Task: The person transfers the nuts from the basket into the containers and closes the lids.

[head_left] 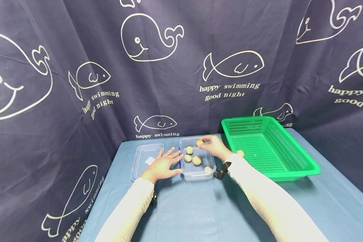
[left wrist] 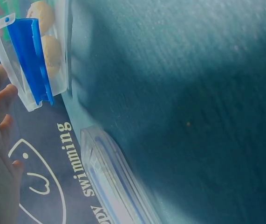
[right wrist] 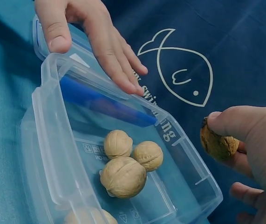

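My right hand point(head_left: 215, 147) pinches a walnut point(right wrist: 216, 142) between thumb and fingers, above the far right part of a clear plastic container point(head_left: 196, 175). Inside the container, three walnuts point(right wrist: 123, 177) lie close together, and another walnut point(head_left: 208, 170) is at the front right corner. My left hand point(head_left: 162, 167) is spread, its fingers straight and its fingertips right at the container's left rim. A blue latch flap point(left wrist: 30, 60) hangs on that side, close to the left fingers.
Left of the container lies its clear lid point(head_left: 136, 168) with a blue seal and a white label point(head_left: 150, 160). On the right, a large green basket point(head_left: 302, 156) holds one walnut point(head_left: 240, 153) by its left wall. A dark printed curtain point(head_left: 181, 84) hangs behind the blue-covered table point(head_left: 187, 215).
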`<state>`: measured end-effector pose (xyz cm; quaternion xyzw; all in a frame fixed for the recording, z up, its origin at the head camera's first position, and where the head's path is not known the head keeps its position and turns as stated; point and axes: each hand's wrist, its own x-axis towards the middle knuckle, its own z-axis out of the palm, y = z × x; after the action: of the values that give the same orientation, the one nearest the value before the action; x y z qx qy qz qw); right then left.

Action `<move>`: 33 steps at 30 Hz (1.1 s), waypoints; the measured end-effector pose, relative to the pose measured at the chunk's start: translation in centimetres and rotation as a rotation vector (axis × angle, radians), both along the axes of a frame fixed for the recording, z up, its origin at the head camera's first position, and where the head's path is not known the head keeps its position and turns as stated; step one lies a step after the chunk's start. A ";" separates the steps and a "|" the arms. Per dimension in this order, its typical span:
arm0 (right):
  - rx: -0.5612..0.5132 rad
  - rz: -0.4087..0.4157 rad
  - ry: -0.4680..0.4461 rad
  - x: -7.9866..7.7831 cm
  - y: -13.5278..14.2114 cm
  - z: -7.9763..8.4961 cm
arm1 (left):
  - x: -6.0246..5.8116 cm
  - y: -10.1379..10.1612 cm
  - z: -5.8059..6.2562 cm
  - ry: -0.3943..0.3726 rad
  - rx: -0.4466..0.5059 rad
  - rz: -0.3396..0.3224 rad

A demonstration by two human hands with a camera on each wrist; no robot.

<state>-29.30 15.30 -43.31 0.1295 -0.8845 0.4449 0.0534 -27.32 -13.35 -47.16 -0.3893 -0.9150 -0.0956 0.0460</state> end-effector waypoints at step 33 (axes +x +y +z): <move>-0.214 -0.090 -0.005 0.3 11.2 1.2 | 0.0 0.0 -0.2 0.023 -0.006 0.018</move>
<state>-29.00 26.47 -42.14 0.0823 -0.8371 0.5341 0.0845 -27.31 -13.33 -47.33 -0.3821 -0.9182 -0.0881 0.0562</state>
